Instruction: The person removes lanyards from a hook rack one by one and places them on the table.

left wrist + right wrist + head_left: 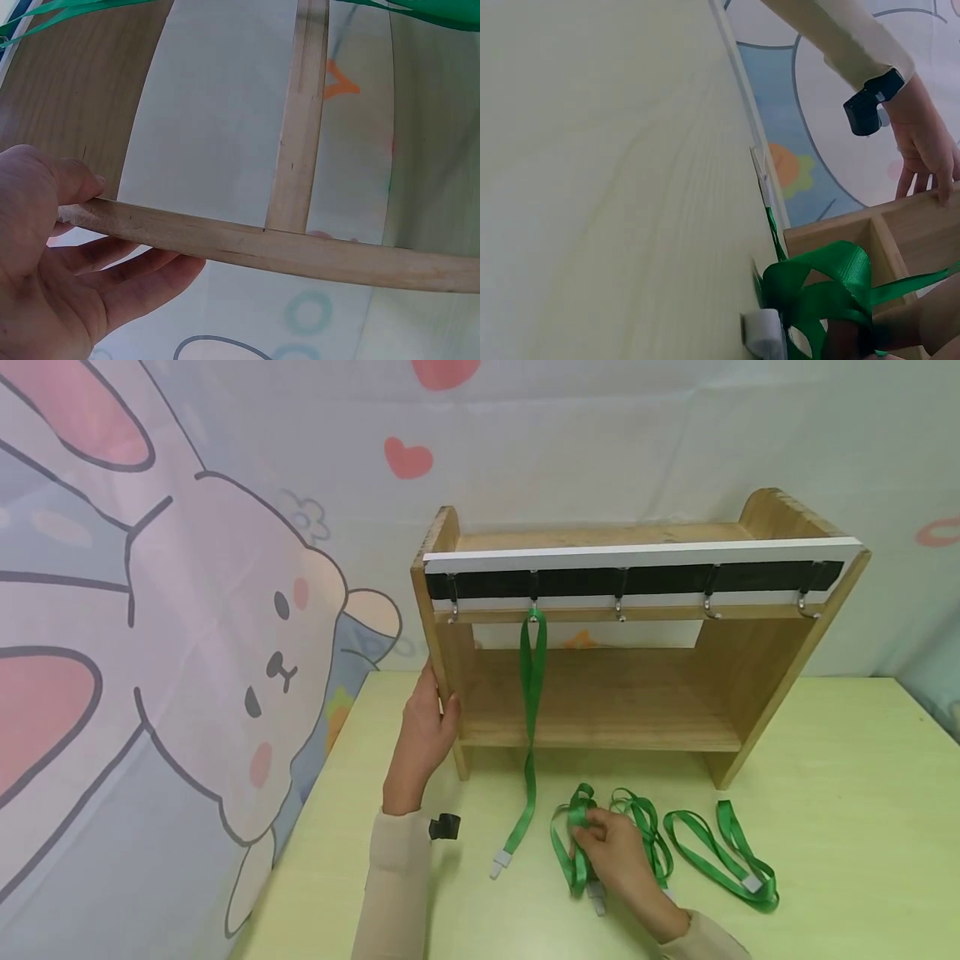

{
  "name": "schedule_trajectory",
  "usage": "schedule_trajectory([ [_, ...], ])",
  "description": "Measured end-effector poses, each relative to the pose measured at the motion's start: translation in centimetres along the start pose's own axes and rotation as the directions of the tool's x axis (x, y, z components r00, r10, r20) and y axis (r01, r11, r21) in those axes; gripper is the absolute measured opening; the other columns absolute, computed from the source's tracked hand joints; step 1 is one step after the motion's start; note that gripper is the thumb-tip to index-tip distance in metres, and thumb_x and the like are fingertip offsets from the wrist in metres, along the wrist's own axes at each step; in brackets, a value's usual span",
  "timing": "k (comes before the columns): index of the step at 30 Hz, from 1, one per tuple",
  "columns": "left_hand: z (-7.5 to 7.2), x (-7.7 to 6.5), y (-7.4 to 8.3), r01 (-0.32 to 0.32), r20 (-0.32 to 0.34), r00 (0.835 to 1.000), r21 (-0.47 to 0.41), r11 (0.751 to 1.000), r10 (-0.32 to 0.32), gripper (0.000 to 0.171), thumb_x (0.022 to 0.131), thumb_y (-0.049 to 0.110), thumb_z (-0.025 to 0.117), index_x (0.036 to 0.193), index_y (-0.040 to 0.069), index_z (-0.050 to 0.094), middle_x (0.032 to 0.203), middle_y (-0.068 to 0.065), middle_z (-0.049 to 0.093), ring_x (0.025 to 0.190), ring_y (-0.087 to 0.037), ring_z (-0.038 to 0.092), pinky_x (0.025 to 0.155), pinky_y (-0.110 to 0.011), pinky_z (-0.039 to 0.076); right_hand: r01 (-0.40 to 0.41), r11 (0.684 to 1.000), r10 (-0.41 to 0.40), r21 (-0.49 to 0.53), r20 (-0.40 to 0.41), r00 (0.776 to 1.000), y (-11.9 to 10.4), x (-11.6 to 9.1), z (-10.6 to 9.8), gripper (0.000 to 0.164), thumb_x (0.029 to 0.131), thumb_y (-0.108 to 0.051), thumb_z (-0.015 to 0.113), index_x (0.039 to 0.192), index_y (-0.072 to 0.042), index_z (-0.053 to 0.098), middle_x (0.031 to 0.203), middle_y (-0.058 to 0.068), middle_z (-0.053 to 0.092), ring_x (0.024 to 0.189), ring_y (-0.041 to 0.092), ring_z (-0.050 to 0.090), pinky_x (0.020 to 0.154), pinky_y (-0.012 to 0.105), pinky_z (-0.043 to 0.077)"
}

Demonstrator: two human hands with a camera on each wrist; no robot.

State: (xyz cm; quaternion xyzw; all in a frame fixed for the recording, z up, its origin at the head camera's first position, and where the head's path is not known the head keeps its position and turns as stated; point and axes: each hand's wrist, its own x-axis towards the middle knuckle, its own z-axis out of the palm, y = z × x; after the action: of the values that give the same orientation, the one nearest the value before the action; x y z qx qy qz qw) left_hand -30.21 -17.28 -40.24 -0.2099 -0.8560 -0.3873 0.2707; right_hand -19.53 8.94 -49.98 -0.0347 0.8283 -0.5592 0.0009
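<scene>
My left hand (426, 731) holds the left side panel of a wooden shelf (615, 697). In the left wrist view its thumb lies on one face of the panel edge (217, 231), the other fingers behind it. In front of the shelf, my right hand (618, 856) pinches a bundled green lanyard (577, 818) low over the table. That lanyard's pale clip (763, 334) shows in the right wrist view, where much of the hand is hidden. Another green lanyard (532, 693) hangs by its loop from the second hook (534, 610) from the left, its clip end reaching the table.
Beside my right hand lie a looped green lanyard (648, 822) and, farther right, another lanyard (757, 868). Several metal hooks line a black-and-white strip (675, 579) across the shelf's upper front. The shelf stands on a pale table (847, 810) before a printed cloth (585, 452).
</scene>
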Motion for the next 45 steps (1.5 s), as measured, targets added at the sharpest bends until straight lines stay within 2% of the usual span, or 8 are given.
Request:
schedule_trajectory([
  [5,0.0,-0.1,0.0,0.001,0.003,1.0,0.001,1.0,-0.001,0.063,0.101,0.001,0.051,0.155,-0.008,0.02,0.14,-0.034,0.045,0.122,-0.048,0.056,0.079,-0.053,0.059,0.003,0.997,-0.002,-0.077,0.007,1.0,0.2,0.0,0.0,0.027,0.09,0.002,0.068,0.113,0.017,0.065,0.054,-0.002,0.055,0.04,0.007,0.035,0.04,0.017,0.028],
  [12,0.0,-0.1,0.0,0.003,0.007,1.0,0.005,1.0,-0.003,0.063,0.101,0.001,0.051,0.155,-0.008,0.02,0.139,-0.034,0.046,0.12,-0.047,0.057,0.078,-0.052,0.059,0.021,0.977,-0.018,-0.214,0.016,1.0,-0.2,-0.1,-0.2,0.032,0.089,-0.002,0.07,0.115,0.016,0.064,0.058,-0.003,0.058,0.043,0.011,0.048,0.039,0.021,0.037],
  [15,-0.1,0.0,0.1,-0.014,-0.003,1.0,0.004,1.0,0.014,0.063,0.101,0.001,0.051,0.155,-0.009,0.021,0.137,-0.034,0.047,0.118,-0.047,0.058,0.075,-0.051,0.06,0.017,0.96,-0.015,-0.281,0.007,1.0,-0.6,-0.1,-0.4,0.033,0.089,-0.006,0.069,0.115,0.014,0.065,0.058,-0.003,0.057,0.044,0.011,0.048,0.04,0.024,0.038],
  [25,-0.2,0.0,0.3,-0.003,0.002,1.0,0.007,1.0,0.003,0.064,0.101,0.001,0.052,0.155,-0.009,0.02,0.139,-0.035,0.046,0.12,-0.048,0.057,0.079,-0.053,0.059,0.027,0.917,-0.022,-0.399,0.018,1.0,-1.1,-0.1,-0.9,0.037,0.091,-0.014,0.067,0.119,0.011,0.067,0.051,-0.005,0.045,0.041,0.007,0.034,0.038,0.02,0.027],
  [29,0.0,-0.1,0.2,-0.004,0.0,1.0,0.009,1.0,0.004,0.063,0.101,0.0,0.052,0.155,-0.01,0.02,0.138,-0.035,0.046,0.119,-0.048,0.057,0.08,-0.053,0.059,0.046,0.9,-0.038,-0.434,0.027,0.999,-1.1,-0.2,-1.1,0.035,0.092,-0.017,0.068,0.116,0.009,0.069,0.048,-0.006,0.042,0.041,0.006,0.03,0.038,0.02,0.023],
  [34,0.2,-0.1,0.1,-0.011,-0.007,1.0,0.018,1.0,0.011,0.063,0.101,0.0,0.052,0.154,-0.01,0.021,0.138,-0.034,0.047,0.12,-0.048,0.057,0.083,-0.054,0.057,0.046,0.886,-0.027,-0.461,0.048,0.998,-1.2,-0.1,-1.6,0.027,0.092,-0.02,0.069,0.107,0.003,0.073,0.05,-0.006,0.043,0.042,0.007,0.033,0.039,0.02,0.024],
  [39,0.2,-0.1,0.0,-0.007,-0.008,1.0,0.026,1.0,0.007,0.063,0.101,0.0,0.052,0.154,-0.01,0.021,0.139,-0.034,0.047,0.123,-0.048,0.055,0.09,-0.056,0.054,0.043,0.884,-0.013,-0.465,0.067,0.998,-1.2,0.1,-2.1,0.025,0.093,-0.02,0.071,0.104,0.002,0.075,0.055,-0.004,0.048,0.044,0.008,0.037,0.041,0.02,0.027],
  [45,0.1,0.0,0.0,-0.008,-0.01,1.0,0.025,1.0,0.008,0.064,0.1,0.0,0.052,0.155,-0.009,0.021,0.14,-0.034,0.046,0.124,-0.048,0.054,0.094,-0.057,0.052,0.025,0.885,0.014,-0.465,0.079,0.997,-1.1,0.4,-2.3,0.018,0.093,-0.02,0.07,0.09,-0.003,0.073,0.054,-0.003,0.048,0.044,0.009,0.04,0.041,0.02,0.029],
])
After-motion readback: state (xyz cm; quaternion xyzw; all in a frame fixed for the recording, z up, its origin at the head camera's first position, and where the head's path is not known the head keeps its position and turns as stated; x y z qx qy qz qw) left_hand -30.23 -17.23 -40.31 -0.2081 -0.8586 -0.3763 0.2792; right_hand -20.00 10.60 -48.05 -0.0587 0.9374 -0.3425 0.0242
